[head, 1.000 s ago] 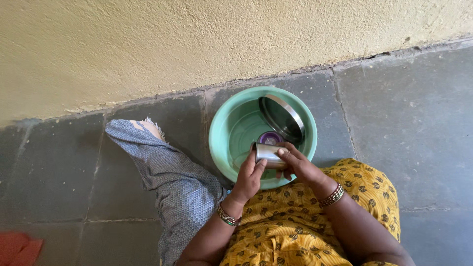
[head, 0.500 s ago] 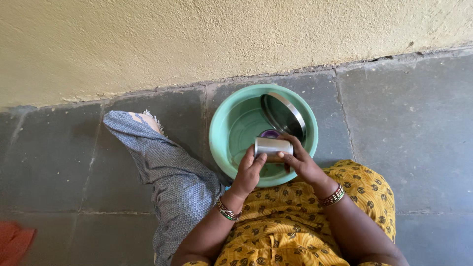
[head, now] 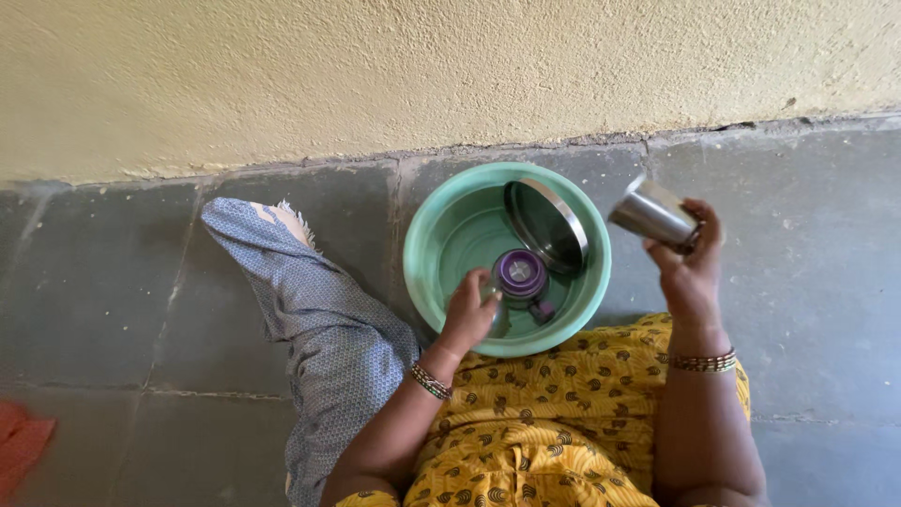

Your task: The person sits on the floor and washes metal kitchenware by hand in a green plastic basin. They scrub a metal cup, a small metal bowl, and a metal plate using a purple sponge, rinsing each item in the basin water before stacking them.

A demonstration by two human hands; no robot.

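A green plastic basin [head: 441, 235] sits on the stone floor in front of me. Inside it a steel plate [head: 544, 225] leans against the far wall, and a purple lidded cup [head: 521, 274] lies near the middle. My right hand [head: 693, 255] is raised to the right of the basin and grips a steel tumbler [head: 652, 214], tilted on its side. My left hand [head: 469, 313] reaches into the basin beside the purple cup, fingers curled at the near rim; whether it holds anything is hidden.
A blue-grey patterned cloth [head: 319, 319] lies on the floor left of the basin. A yellow plastered wall [head: 422, 75] rises just behind it. An orange-red cloth [head: 19, 446] shows at the bottom left edge. My yellow patterned garment [head: 535, 422] covers my lap.
Both hands held the steel tumbler over the basin before. Now my right hand has carried it out to the right, and my left hand has dropped into the basin by the purple cup.
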